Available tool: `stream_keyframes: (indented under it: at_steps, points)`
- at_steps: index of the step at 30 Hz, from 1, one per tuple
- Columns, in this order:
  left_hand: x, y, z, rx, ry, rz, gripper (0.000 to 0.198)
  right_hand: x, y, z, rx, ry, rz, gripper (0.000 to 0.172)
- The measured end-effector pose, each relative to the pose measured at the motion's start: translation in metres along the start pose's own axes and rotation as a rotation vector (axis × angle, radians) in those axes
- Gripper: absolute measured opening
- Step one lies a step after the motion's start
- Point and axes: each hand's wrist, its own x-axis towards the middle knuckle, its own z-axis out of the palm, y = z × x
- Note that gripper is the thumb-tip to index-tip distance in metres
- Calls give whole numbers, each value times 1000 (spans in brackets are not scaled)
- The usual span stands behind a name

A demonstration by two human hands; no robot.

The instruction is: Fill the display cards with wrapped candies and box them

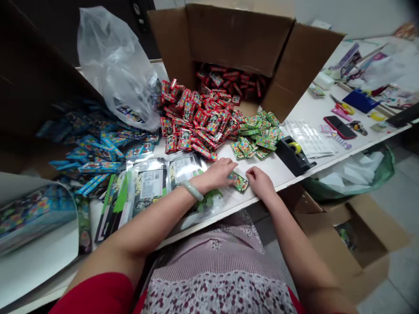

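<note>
Green patterned foil packet (238, 182) lies between left hand (220, 173) and right hand (261, 183).

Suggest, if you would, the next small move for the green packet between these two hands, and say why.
I'd probably slide the green packet onto the matching green pile: the left hand and right hand flank it, and that pile lies just beyond them.

Nothing legible on inspection. Print on the red packets (196, 117), blue packets (98, 150), green packets (253, 139) and large silver packets (149, 185) is too small or blurred to read; no brand or number confirmed.
</note>
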Motion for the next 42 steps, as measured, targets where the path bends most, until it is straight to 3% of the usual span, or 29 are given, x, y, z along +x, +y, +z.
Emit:
stream_keyframes:
  at_steps: [6, 8, 9, 11, 13, 15, 18, 23, 28, 35, 42]
  points:
    - [-17, 3, 8, 68, -102, 95, 30, 13, 6, -15, 129, 115, -2, 13]
    - [-24, 1, 5, -18, -52, 110, 36, 17, 8, -28, 184, 195, -15, 15]
    - [-26, 1, 2, -92, 40, 86, 38, 19, 8, -35, 229, 242, -25, 16]
    - [-25, 0, -5, -274, 336, -43, 36, 20, 6, -49, 351, 308, -52, 16]
    - [-18, 2, -14, -444, 588, -200, 32, 21, 1, -60, 490, 299, -76, 16]
    - [-10, 5, -20, -615, 665, -273, 27, 21, -7, -66, 589, 220, -82, 16]
    - [-5, 8, -24, -893, 658, -313, 19, 18, -16, -66, 663, 156, -85, 18]
    - [-23, 2, -20, -1203, 727, -457, 26, -2, -18, -47, 706, 315, -32, 28]
    - [-38, 3, -16, -1301, 717, -507, 32, -19, -29, -24, 840, 288, -6, 36]
    - [-48, 10, -16, -1423, 738, -566, 35, -23, -43, -34, 540, 496, -130, 26]
    - [-55, 11, -10, -1382, 730, -584, 29, -29, -54, -29, 717, 366, -62, 37]
